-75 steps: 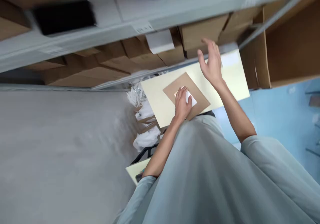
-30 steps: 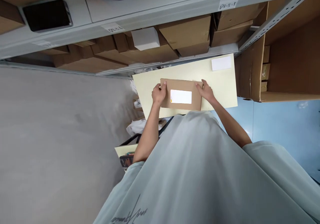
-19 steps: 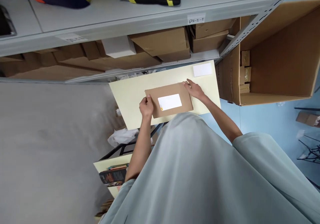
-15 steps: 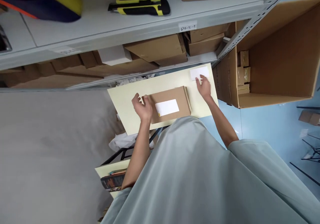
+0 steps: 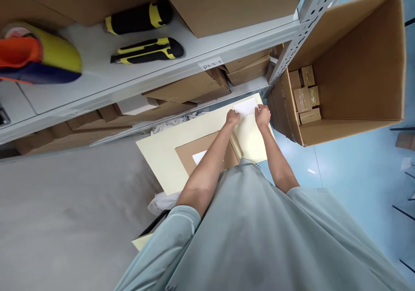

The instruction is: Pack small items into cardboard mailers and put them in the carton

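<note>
A white paper slip (image 5: pixel 245 106) is between my two hands at the far right part of a pale yellow board (image 5: pixel 162 152). My left hand (image 5: pixel 232 117) is closed on the slip's left end. At its right end my right hand (image 5: pixel 262 116) pinches the corner. Below my left forearm lies a flat brown cardboard box (image 5: pixel 188 151), with a white label (image 5: pixel 198 156) on it partly covered by the arm.
A metal shelf (image 5: pixel 97 70) carries two yellow-black cutters (image 5: pixel 147 51), a tape dispenser (image 5: pixel 61 53) and cartons. A large open carton (image 5: pixel 359 66) holding several small boxes stands at the right. A wall is at the left.
My left hand has moved right, from beside the brown box to the white slip, and closed on it. My right hand has gripped the slip's right end. The view has shifted.
</note>
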Demonstrator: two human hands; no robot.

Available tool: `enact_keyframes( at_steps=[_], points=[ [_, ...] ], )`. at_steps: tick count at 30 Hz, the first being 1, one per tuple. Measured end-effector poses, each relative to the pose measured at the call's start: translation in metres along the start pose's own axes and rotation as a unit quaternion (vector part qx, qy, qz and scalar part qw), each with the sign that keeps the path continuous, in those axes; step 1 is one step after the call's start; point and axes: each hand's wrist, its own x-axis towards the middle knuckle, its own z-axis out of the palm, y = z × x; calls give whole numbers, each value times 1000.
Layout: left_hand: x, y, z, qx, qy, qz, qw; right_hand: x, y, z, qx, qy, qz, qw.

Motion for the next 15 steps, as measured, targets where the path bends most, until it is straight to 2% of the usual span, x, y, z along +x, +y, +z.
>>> enact_keyframes(
  at_steps=[5,8,15],
  points=[
    [-6,-4,10,-4,-5,-62,998,-1,-7,-3,2,16,33,999],
    [-8,-4,10,-14,0,-63,998,-2,-13,-5,0,18,39,999],
    [-8,-3,9,-32,5,-65,997,-8,-20,-17,-28,-15,7,999]
  ],
)
